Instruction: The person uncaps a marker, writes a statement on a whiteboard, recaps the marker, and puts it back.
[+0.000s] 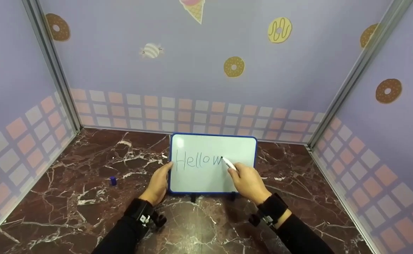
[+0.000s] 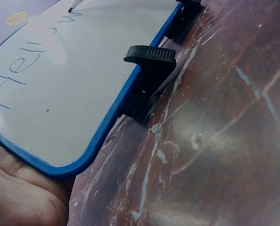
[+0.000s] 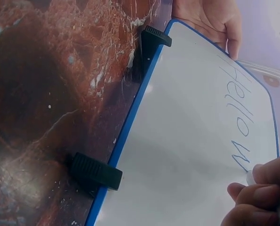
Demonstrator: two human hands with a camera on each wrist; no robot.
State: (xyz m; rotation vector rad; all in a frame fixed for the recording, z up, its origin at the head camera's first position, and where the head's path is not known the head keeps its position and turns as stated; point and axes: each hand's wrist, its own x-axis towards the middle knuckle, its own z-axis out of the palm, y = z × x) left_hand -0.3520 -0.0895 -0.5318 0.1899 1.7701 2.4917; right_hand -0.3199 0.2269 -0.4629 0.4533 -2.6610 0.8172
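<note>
A whiteboard [image 1: 199, 181] with a blue frame leans back on black stand clips [image 2: 151, 59], with "Hello w" in thin dark strokes across its upper part. My left hand [image 1: 158, 185] holds the board's left edge, palm beside the lower corner in the left wrist view; some of its fingers are hidden behind the board. A white marker [image 1: 229, 163] is pinched in my right hand [image 1: 250, 181]. Its dark tip meets the board at the end of the "w". In the right wrist view, curled fingers [image 3: 260, 197] cover most of the marker.
A small blue marker cap [image 1: 113, 181] lies on the brown marbled table [image 1: 86, 218], left of the left hand. Behind the board stands a purple wall [image 1: 192, 77] with printed sweets and checks; side walls with metal corner posts [image 1: 354, 70] close in both sides.
</note>
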